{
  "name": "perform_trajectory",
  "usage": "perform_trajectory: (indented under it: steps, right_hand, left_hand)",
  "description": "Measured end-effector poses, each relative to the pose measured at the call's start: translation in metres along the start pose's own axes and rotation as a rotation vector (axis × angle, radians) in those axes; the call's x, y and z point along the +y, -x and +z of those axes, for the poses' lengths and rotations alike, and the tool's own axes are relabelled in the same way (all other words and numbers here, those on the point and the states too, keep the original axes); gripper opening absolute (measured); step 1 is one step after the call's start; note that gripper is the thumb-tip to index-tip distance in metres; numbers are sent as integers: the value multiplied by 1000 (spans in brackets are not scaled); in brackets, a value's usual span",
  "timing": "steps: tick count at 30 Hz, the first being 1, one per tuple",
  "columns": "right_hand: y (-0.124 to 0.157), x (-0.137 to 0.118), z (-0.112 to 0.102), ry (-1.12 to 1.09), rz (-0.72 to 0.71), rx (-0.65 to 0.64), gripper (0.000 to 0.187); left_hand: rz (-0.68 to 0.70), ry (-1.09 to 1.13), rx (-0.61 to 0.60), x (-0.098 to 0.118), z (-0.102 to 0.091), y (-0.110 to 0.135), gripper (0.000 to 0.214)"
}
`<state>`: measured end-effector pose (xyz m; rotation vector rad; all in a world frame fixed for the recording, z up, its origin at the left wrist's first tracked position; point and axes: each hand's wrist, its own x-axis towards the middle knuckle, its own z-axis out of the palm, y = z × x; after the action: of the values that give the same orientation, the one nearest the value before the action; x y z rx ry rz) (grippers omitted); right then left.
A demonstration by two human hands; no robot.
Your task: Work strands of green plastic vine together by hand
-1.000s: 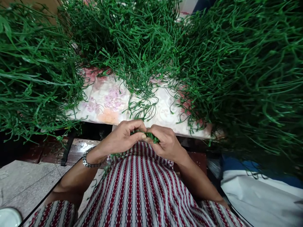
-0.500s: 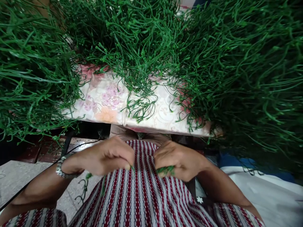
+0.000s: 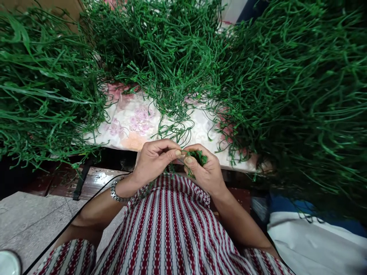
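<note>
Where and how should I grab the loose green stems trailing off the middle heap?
Probably pinch the loose green stems where they lie on the flowered cloth, coming from the near side and slightly above: there they spread thin and trail toward you, while farther back they tangle into the dense middle heap.

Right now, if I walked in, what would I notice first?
Probably the big heaps of tangled green stems, crowding the left, far and right sides of the flowery cloth. Next, by its near edge, the left hand pinches at a small green bunch held in the right hand. Below is a striped top.
</note>
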<state>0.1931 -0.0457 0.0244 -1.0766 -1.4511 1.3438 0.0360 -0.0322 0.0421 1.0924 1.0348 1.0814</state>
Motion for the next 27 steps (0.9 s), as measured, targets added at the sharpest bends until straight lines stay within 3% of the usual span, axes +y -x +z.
perform_trajectory:
  steps: [5,9,12,19,27]
  right_hand:
    - [3,-1,7,298,-47,129,30]
    - [10,1,13,523,-212,233,27]
    - [13,4,15,555,-318,251,23]
    - [10,9,15,642,-418,160,17]
    - [10,9,5,555,-431,149,14]
  left_hand:
    - [-52,-82,64,0,7,0,15]
    - [-29,-91,48,-4,10,5,14]
    - [-19,11,28,-9,12,10,14]
    - [-21,190,-2,-12,20,14,11]
    - [-59,240,-159,-12,13,18,10]
